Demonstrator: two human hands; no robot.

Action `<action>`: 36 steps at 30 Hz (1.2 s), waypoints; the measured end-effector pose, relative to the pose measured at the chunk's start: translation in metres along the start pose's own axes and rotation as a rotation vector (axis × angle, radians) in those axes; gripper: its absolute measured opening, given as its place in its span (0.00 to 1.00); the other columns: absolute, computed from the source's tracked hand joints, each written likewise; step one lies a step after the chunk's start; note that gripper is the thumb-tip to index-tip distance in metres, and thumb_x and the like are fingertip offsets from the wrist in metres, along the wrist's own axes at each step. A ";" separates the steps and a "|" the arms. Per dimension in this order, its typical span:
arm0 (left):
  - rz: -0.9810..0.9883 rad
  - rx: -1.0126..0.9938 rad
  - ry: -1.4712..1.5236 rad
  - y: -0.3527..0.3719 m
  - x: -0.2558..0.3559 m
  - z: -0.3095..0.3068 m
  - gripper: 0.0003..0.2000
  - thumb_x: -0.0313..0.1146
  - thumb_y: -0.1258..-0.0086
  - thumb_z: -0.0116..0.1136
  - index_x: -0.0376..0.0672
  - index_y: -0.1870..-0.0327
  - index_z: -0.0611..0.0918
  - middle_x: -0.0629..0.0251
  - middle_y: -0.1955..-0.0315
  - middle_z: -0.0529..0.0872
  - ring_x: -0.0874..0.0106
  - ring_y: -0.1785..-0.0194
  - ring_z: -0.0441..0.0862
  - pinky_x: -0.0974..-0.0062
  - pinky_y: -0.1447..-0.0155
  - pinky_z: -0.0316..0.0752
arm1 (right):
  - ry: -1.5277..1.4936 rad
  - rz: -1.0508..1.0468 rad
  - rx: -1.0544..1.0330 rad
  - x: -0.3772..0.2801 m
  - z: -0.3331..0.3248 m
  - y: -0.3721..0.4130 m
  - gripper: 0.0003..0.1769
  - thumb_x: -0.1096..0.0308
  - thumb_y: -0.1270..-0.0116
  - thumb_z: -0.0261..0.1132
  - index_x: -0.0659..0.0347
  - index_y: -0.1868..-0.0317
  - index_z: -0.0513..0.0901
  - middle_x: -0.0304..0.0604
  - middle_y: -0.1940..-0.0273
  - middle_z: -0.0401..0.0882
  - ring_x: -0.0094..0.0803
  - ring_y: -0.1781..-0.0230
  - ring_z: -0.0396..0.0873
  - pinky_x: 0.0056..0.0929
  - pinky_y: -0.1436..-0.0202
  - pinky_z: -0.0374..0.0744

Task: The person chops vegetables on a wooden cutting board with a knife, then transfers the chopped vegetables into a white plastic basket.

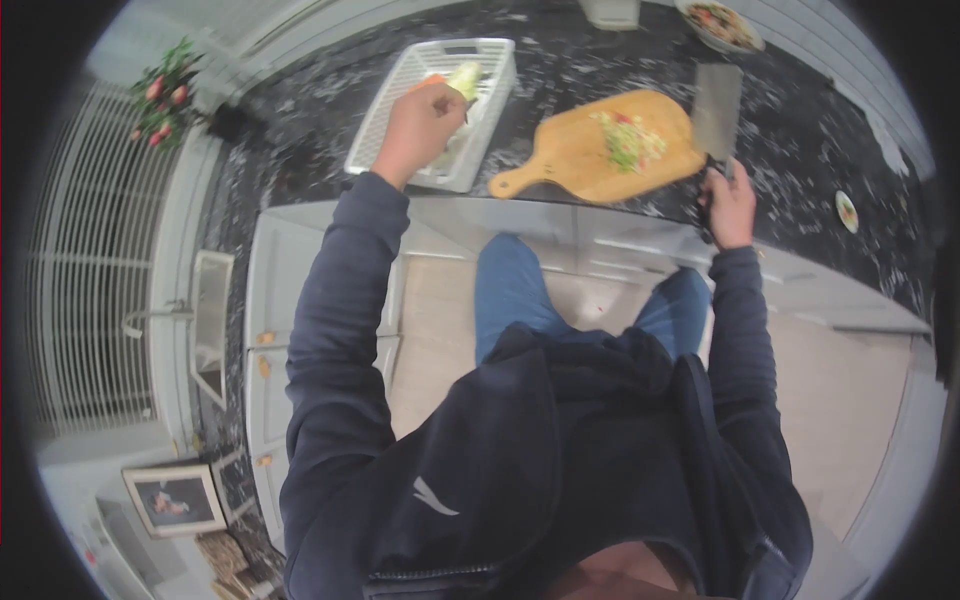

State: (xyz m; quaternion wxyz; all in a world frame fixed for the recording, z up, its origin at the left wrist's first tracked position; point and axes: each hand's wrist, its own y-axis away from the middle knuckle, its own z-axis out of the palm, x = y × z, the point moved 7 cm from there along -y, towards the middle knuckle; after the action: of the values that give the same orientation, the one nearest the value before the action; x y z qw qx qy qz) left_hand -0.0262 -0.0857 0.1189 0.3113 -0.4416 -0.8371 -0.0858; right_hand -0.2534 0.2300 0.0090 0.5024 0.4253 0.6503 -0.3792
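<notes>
My left hand (425, 125) is over a white slatted plastic basket (493, 108), its fingers pinched together. What they hold, if anything, is too small and blurred to make out. Beside those fingers in the basket are a pale green vegetable (465, 80) and something orange (431, 81), partly hidden by the hand. My right hand (732, 208) grips the dark handle of a cleaver (717, 110). The wide blade points away from me, alongside the right end of a wooden cutting board (570, 150). Chopped green, white and red vegetable pieces (630, 143) lie on the board.
On the dark marbled counter (560, 60) stand a bowl of food (722, 26) and a white container (610, 12) at the back. A small dish (846, 212) sits far right. Left are a flowering plant (160, 95) and a sink (210, 330). Cabinets run below the counter edge.
</notes>
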 end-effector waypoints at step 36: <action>0.338 0.262 -0.083 0.032 0.039 0.163 0.10 0.34 0.33 0.51 0.46 0.67 0.86 0.69 0.73 0.76 0.63 0.63 0.70 0.68 0.58 0.65 | 0.401 -0.209 -0.692 -0.079 0.087 0.071 0.23 0.64 0.30 0.43 0.61 0.37 0.64 0.46 0.66 0.77 0.34 0.71 0.70 0.32 0.61 0.68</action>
State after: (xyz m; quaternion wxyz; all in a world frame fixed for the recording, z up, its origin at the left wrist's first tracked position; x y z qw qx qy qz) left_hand -0.0893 0.0285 0.0085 0.3411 -0.5346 -0.7673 0.0954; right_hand -0.1479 0.1608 0.0633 0.4381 0.2285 0.8640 -0.0967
